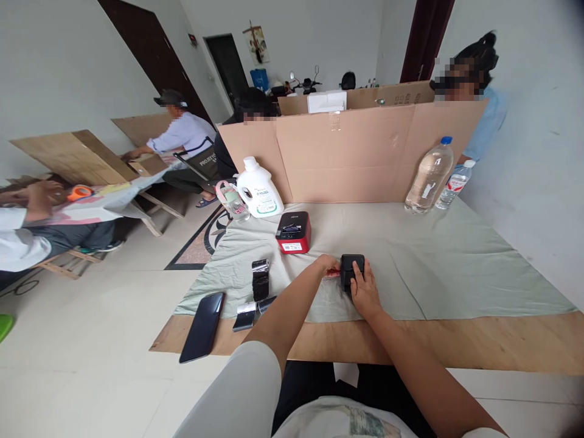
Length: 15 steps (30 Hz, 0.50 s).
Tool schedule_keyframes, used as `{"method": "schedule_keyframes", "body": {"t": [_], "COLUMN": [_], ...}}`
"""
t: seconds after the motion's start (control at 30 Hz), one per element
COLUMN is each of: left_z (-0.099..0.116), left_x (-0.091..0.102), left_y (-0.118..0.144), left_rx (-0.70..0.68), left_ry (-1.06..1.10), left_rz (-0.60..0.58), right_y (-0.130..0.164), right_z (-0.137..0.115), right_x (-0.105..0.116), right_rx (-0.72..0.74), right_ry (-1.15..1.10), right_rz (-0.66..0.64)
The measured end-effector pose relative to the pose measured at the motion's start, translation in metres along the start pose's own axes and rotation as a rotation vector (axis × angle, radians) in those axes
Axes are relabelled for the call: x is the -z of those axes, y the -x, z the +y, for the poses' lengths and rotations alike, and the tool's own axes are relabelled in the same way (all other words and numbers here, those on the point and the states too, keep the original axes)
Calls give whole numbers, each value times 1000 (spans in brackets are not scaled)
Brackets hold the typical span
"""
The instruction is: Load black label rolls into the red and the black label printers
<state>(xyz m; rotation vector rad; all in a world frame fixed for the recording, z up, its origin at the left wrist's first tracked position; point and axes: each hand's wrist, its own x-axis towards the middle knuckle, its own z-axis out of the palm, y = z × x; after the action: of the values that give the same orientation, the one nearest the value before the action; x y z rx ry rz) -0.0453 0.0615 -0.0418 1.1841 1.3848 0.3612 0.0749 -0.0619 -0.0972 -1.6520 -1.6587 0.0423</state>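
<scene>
Resting the right hand (365,292) over a small black boxy device (347,266), with fingers spread across its top and along its right side; cannot tell whether gripping firmly or only lying on it. Holding the left hand (329,264) close by, at the device's left side, with fingertips bent toward it; too small to tell whether touching it or pinching anything there. Can place the device on the grey-green cloth (456,261), near the bare wooden table edge (479,344).

Can see, beyond the left hand, a red-and-black box (293,234) with a white label on its front. Also see, left of the left forearm, a partly unrolled black strip (260,283), with a smaller dark roll (244,317) nearer the edge, and a black smartphone (202,328) jutting past the wood.

Find farther back a white jug (260,187) beside a clear cup with a pink handle (235,204), and on the right a large blue-capped bottle (429,176) next to a smaller white-capped bottle (453,187), all before an upright cardboard screen (351,155). Notice a person in a cap (182,131) seated at the left, and a blue sleeve (488,125) behind the screen's right end.
</scene>
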Motion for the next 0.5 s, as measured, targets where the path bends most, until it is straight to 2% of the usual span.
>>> {"method": "schedule_keyframes", "body": {"t": [0.13,0.3,0.5], "left_z": [1,2,2], "left_x": [-1,-4,-1], "left_y": [4,9,13], "left_rx": [87,71,-28], "left_ry": [23,20,-60], "left_rz": [-1,27,64], "right_y": [2,2,-5], "right_z": [0,3,11], "right_x": [-5,-9,0], "right_rx": [-32,-160,-274], "right_ry": [-46,-146,-149], "right_rz": [51,183,130]}}
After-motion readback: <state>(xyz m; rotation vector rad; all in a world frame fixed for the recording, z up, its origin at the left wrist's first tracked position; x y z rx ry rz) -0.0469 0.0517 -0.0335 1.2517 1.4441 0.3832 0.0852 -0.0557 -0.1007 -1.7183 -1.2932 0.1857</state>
